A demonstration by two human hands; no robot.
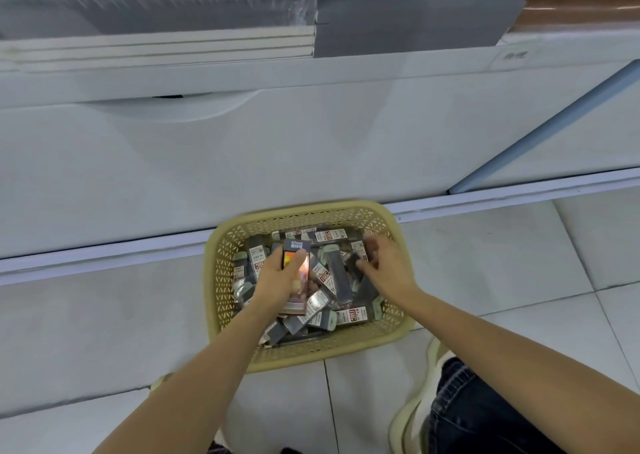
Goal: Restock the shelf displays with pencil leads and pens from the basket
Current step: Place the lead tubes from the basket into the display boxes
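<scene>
A tan plastic basket (221, 256) stands on the floor against the base of the shelf unit. It is filled with several dark boxes of pencil leads (337, 277) lying in a heap. My left hand (277, 277) grips a flat box with an orange and dark printed face (297, 270), held over the middle of the basket. My right hand (388, 263) reaches into the basket's right side, fingers curled down among the dark boxes; what they pinch is blurred.
The white base panel of the shelf unit (277, 149) rises right behind the basket. Stacks of grey sheets (415, 10) lie on the shelf above. Pale floor tiles (485, 253) surround the basket. My knee in dark jeans (485, 412) is at the lower right.
</scene>
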